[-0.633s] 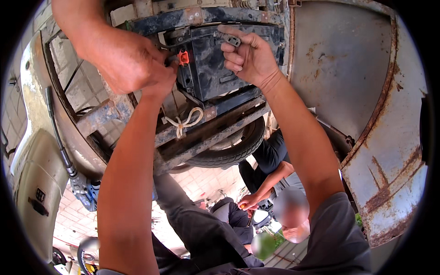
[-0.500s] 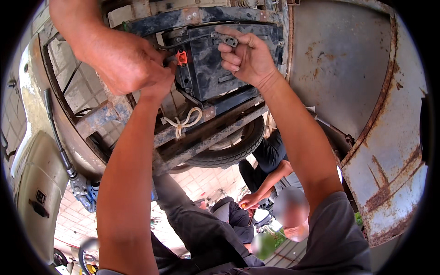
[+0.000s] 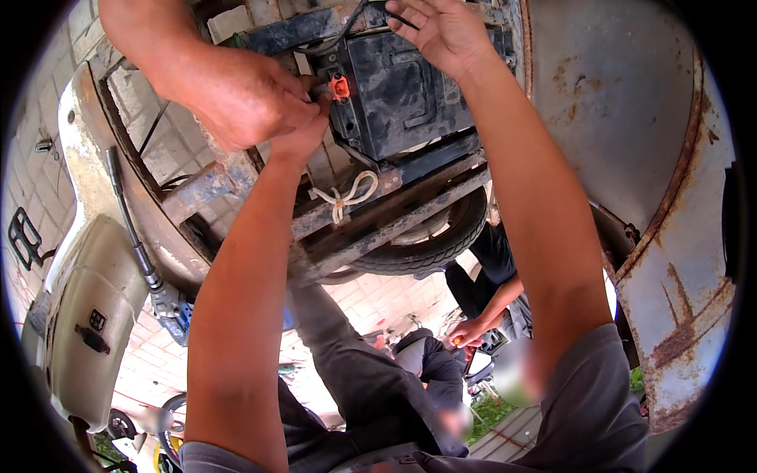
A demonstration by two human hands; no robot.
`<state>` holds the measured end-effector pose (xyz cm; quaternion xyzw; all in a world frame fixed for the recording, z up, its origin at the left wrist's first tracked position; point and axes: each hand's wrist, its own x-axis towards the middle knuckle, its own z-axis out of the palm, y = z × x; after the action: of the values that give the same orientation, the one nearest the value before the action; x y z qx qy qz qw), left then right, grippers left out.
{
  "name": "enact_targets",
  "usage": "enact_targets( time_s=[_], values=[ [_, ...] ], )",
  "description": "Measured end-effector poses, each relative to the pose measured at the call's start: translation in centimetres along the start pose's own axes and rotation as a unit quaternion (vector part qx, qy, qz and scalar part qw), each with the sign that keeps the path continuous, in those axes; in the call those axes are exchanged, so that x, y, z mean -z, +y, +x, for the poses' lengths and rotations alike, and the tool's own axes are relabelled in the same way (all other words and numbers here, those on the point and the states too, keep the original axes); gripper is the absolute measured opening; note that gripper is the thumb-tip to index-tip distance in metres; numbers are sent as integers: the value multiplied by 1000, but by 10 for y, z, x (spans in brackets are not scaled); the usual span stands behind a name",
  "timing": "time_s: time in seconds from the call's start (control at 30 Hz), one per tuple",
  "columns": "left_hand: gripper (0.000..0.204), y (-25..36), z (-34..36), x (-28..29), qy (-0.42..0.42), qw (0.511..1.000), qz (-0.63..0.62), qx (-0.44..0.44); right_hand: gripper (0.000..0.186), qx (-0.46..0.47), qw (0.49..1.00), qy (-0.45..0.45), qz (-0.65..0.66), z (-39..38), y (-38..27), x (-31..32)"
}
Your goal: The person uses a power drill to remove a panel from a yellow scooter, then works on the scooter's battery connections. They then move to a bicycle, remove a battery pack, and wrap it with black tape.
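A black battery case sits in the rusty frame, with an orange socket at its left end. Just left of that socket, my left hand is closed, and another person's hand lies over it. What my left fingers grip is mostly hidden. My right hand is raised above the battery at the upper edge. A black cable runs up from the case towards it. Its thumb and foremost fingertips are cut off; the others are curled, apparently round the cable's plug, which is out of sight.
A tied white cord hangs from the frame below the battery. Beneath it is a tyre. A power tool with a long shaft rests at the left by a pale body panel. Rusty sheet metal stands at the right. People sit behind.
My right hand has moved up and away from the battery front, carrying the plug out of the picture and the cable upward. My left hand stays by the orange socket. The view has shifted slightly.
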<state>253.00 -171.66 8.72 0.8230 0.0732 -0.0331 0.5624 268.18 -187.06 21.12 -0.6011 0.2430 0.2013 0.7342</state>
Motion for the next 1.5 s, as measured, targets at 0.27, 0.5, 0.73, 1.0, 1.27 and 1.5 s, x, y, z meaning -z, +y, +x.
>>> enact_targets(
  time_s=[0.27, 0.5, 0.73, 1.0, 1.27, 1.5],
  values=[
    [24, 15, 2, 6, 13, 1000, -4, 24, 28, 26, 969, 180, -165, -27, 31, 17],
    [22, 27, -1, 14, 9, 998, 17, 52, 43, -11, 979, 169, -112, -85, 54, 19],
    [21, 34, -1, 15, -12, 994, 20, 105, 31, -95, 978, 171, -69, -147, 97, 16],
    [20, 19, -4, 7, 5, 998, 15, 58, 30, -108, 987, 116, -39, -164, 117, -3],
    [33, 49, 27, 18, -217, 955, 94, 177, 26, -109, 982, 146, -50, -150, 131, -19],
    [42, 13, 47, 5, -121, 932, 338, -55, 37, 303, 695, 303, -577, -92, 119, 6]
  ],
)
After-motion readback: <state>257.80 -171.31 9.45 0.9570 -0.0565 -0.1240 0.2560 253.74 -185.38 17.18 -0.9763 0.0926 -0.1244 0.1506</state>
